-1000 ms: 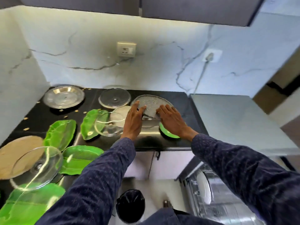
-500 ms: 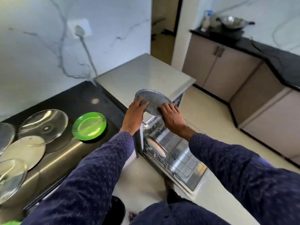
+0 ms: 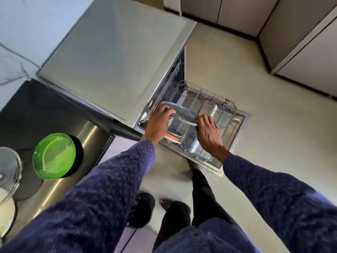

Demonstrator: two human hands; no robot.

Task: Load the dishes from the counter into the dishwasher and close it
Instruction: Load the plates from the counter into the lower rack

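While both hands grip a grey plate (image 3: 184, 113) edge-on above the rack (image 3: 217, 114), left hand (image 3: 158, 123) and right hand (image 3: 207, 132) curl fingers around opposite rims.

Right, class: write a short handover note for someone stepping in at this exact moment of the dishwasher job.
Left hand and right hand: each grips an edge of the grey speckled plate, held over the pulled-out dishwasher rack.
Already in the rack: one plate with an orange rim.
On the counter: a green plate and a glass lid.
Left: slot this plate, load the rest, close the dishwasher.
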